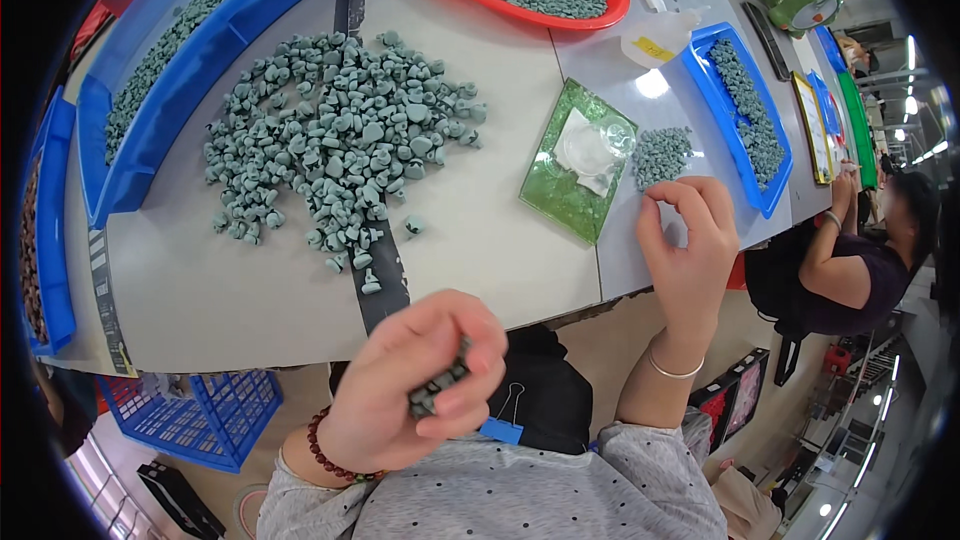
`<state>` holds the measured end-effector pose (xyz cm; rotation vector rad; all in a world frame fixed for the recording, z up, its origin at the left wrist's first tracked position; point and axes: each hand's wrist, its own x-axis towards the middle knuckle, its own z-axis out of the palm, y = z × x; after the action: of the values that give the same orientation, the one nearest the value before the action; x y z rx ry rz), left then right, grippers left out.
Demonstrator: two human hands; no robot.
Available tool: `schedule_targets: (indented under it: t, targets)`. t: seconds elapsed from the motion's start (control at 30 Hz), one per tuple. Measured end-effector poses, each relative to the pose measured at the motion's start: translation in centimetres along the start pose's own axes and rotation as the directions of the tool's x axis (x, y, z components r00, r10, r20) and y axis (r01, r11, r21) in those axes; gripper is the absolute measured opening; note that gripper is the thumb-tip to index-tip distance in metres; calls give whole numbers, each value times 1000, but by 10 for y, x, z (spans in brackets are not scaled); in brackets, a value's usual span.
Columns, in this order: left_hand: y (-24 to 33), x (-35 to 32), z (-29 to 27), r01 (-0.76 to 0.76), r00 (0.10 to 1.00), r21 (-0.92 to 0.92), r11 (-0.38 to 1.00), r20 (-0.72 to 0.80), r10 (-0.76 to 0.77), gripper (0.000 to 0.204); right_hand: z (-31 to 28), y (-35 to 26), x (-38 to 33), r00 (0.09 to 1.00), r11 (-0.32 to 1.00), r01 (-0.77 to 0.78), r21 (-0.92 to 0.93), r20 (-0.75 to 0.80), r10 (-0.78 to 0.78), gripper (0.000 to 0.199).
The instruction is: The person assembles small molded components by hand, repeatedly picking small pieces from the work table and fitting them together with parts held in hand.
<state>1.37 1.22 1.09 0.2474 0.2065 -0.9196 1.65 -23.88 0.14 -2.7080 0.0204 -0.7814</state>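
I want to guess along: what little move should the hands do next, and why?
Probably the right hand should pick another piece from the small grey-green pile just beyond its fingertips: the left hand is closed on a row of grey-green pieces, while the right hand's pinched fingers look empty.

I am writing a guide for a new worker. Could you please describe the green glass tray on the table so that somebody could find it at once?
Start from the big loose heap of grey-green pieces in the middle of the grey table. To its right, before a small pile, lies the green tray, near the right hand. It alone is square, translucent green, with clear plastic in it; the other trays are blue or red.
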Motion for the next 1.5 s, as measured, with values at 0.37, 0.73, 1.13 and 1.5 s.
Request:
schedule_targets:
  t: [0.37, 0.73, 1.13, 1.5]
  targets:
    - [-13, 6, 4, 47, 999, 188, 981, 8, -50, 30, -5, -2, 1, 1000, 992, 2, 127, 15, -4, 11]
    - [-18, 3, -11, -427, 896, 842, 330, 343, 283, 15, -2, -75, -41, 973, 469, -70, 880, 165, -164, 24]
    - [-13, 0, -8, -492, 822, 861, 128, 411, 395, 11, -3, -81, -35, 962, 601, 169, 781, 3, -274, 26]
    - [-13, 5, -8, -505, 822, 849, 158, 417, 386, 11, -6, -72, -24, 934, 600, 197, 775, 38, -356, 21]
